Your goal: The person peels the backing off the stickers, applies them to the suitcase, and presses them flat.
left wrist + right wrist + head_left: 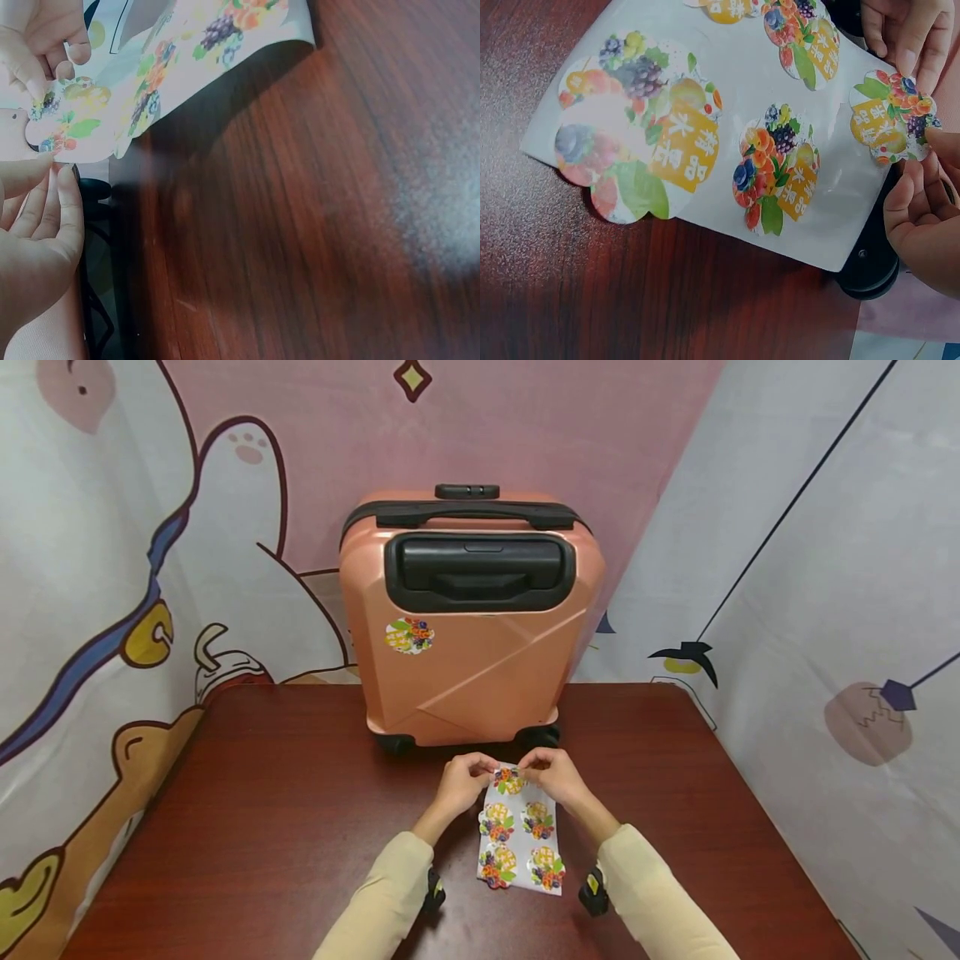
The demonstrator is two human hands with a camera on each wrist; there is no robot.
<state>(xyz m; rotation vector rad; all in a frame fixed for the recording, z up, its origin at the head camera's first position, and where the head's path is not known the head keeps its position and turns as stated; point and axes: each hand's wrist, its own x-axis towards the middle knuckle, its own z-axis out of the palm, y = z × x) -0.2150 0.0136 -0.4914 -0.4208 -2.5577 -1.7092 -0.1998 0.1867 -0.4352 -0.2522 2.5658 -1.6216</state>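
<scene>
Left hand (461, 783) and right hand (559, 777) pinch sticker (507, 782)

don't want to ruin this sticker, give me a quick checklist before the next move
1. Suitcase upright on the table: ok.
2. Left hand and right hand both on the top sticker: ok, each pinches it at the edge.
3. Top sticker fully off the sheet: cannot tell; it juts past the sheet's edge, but its underside is hidden.
4. Sheet flat: not ok, it bends in the left wrist view.
5. Spare stickers on the sheet: ok, four besides the pinched one.
6. First sticker pressed down fully on the suitcase: cannot tell, too small in view.
</scene>
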